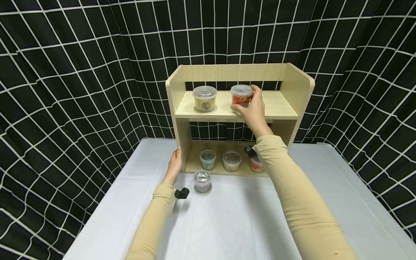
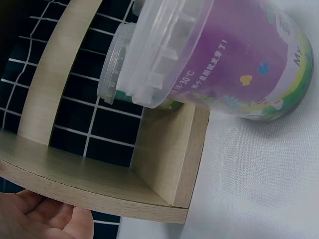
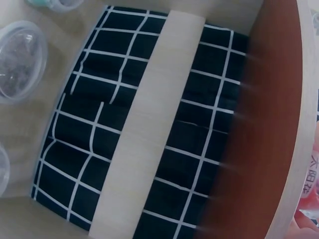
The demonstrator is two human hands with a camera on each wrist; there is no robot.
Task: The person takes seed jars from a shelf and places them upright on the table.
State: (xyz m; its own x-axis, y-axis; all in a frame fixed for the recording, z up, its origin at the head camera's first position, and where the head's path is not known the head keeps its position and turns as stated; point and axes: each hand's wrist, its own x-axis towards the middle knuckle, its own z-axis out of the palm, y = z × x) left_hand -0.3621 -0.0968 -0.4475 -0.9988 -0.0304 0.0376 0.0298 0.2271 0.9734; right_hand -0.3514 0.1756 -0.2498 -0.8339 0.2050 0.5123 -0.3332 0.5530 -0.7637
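Observation:
My right hand point(image 1: 255, 113) grips a small clear-lidded tub with a red label point(image 1: 241, 100) between thumb and fingers, at the upper board of a light wooden shelf unit point(image 1: 201, 116). At the right edge of the right wrist view, part of this red tub point(image 3: 311, 186) shows beyond the board. My left hand point(image 1: 173, 166) rests against the outer face of the unit's left side panel; its bent fingers point(image 2: 55, 215) lie along that panel in the left wrist view. Close to this hand, a purple-labelled tub point(image 1: 202, 184) stands on the white table.
A larger yellowish tub point(image 1: 204, 102) sits on the upper board's left. Below stand a teal tub point(image 1: 208, 162), a cream tub point(image 1: 232, 164) and a red-and-green tub point(image 1: 256, 166), partly hidden by my right wrist. Black gridded cloth point(image 1: 81, 72) surrounds the white table point(image 1: 221, 216).

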